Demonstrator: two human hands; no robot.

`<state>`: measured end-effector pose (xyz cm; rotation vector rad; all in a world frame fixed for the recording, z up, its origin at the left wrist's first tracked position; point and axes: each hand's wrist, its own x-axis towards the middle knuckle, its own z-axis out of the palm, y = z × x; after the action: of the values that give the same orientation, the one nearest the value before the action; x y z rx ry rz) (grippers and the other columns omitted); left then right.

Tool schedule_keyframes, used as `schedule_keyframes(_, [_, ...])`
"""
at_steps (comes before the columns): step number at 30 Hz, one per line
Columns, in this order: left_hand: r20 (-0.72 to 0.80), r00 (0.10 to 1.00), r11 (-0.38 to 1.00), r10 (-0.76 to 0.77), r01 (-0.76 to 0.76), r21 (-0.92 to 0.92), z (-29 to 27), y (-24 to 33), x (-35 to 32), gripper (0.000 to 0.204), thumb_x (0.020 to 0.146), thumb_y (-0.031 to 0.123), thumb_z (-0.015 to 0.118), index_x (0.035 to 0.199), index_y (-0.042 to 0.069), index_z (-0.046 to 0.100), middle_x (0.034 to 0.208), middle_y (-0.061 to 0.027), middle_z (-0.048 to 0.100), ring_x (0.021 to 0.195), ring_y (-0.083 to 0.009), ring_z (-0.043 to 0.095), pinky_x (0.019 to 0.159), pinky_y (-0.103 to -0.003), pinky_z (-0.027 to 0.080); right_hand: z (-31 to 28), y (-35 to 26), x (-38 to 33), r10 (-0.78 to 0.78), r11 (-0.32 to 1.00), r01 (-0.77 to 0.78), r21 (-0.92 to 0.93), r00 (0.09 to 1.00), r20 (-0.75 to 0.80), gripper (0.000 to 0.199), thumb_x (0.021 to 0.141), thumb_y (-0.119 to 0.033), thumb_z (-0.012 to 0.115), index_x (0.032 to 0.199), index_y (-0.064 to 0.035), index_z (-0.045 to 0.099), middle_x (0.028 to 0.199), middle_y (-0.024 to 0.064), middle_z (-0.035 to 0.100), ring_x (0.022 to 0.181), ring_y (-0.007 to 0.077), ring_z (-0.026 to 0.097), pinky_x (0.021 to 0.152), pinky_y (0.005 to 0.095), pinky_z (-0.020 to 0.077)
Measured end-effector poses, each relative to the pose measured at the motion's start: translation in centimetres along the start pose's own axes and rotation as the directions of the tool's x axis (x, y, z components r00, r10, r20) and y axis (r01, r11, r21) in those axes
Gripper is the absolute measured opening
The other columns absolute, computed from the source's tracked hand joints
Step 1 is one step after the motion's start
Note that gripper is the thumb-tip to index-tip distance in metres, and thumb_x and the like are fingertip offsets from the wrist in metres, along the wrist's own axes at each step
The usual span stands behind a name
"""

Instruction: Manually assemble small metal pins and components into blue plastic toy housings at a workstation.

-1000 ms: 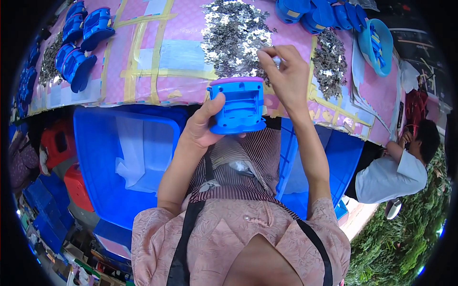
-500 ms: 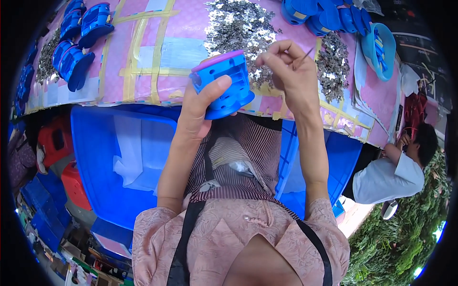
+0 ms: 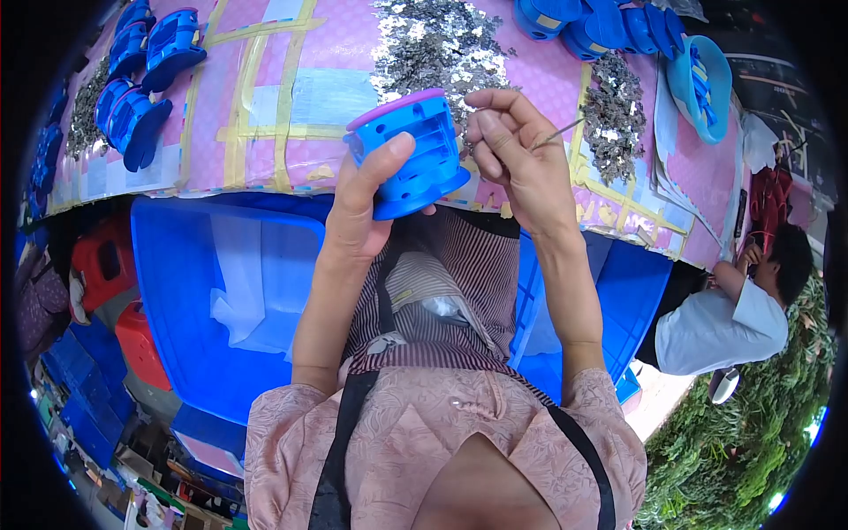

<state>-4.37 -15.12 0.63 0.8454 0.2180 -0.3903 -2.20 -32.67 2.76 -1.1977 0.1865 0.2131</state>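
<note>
My left hand (image 3: 364, 205) grips a blue plastic housing (image 3: 408, 152) with a pink rim, tilted above the table's near edge. Right beside the housing, my right hand (image 3: 517, 159) pinches a thin metal pin (image 3: 558, 134) between thumb and fingers. Behind both hands a heap of small silvery metal parts (image 3: 442, 44) lies on the pink table (image 3: 265, 79), which is marked with yellow tape.
More blue housings lie at the far left (image 3: 141, 79) and far right (image 3: 609, 22) of the table, beside a second heap of metal parts (image 3: 614, 119). Large blue crates (image 3: 203, 283) stand under the table edge. Another person (image 3: 733, 309) sits at the right. Red stools (image 3: 106, 265) stand at the left.
My left hand has lifted and tilted the blue housing toward the right hand. My right hand drew back from the parts heap with a thin pin pinched in its fingers.
</note>
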Motion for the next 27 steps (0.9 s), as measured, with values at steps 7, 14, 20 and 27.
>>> schedule_keyframes(7, [-0.069,0.997,1.0,-0.015,0.015,-0.006,0.9,-0.1,-0.1,0.063,0.08,0.038,0.074,0.125,-0.001,0.051,0.1,-0.0132,0.067,0.078,-0.02,0.071,0.051,-0.028,0.058,-0.3,-0.4,-0.5,-0.032,0.994,0.028,-0.108,0.999,-0.034,0.016,0.095,-0.008,0.063,0.109,0.0001,0.062,0.083,0.0062,0.067,0.057,0.0032,0.051,0.045,0.0142,0.034])
schedule_keyframes(14, [-0.065,0.998,1.0,-0.01,0.01,0.009,1.1,-0.2,0.0,0.062,0.08,0.037,0.074,0.124,-0.001,0.053,0.099,-0.0124,0.067,0.078,-0.0192,0.07,0.052,-0.028,0.058,-0.4,0.4,-0.6,-0.132,0.985,0.129,-0.111,0.991,-0.018,0.017,0.094,-0.009,0.065,0.108,-0.0003,0.065,0.084,0.0071,0.068,0.055,0.0028,0.049,0.045,0.0153,0.0333])
schedule_keyframes(20, [-0.082,0.997,1.0,0.018,-0.016,0.024,1.2,0.0,-0.2,0.061,0.08,0.037,0.074,0.123,0.0,0.053,0.099,-0.0114,0.066,0.077,-0.0175,0.07,0.053,-0.027,0.057,0.5,-1.1,-1.6,-0.027,0.962,0.032,-0.271,0.999,0.023,0.02,0.093,-0.012,0.065,0.11,-0.0026,0.069,0.088,0.0022,0.069,0.056,-0.0014,0.044,0.045,0.015,0.0278])
schedule_keyframes(27, [-0.08,0.996,0.998,0.046,-0.042,0.057,1.5,-0.2,0.0,0.062,0.08,0.036,0.074,0.126,0.002,0.052,0.101,-0.0105,0.065,0.078,-0.0164,0.069,0.054,-0.027,0.058,0.5,-0.7,-1.2,-0.1,0.962,0.082,-0.259,0.994,-0.054,0.024,0.09,-0.01,0.069,0.113,-0.0035,0.069,0.087,-0.0021,0.069,0.054,-0.003,0.039,0.044,0.0167,0.0228])
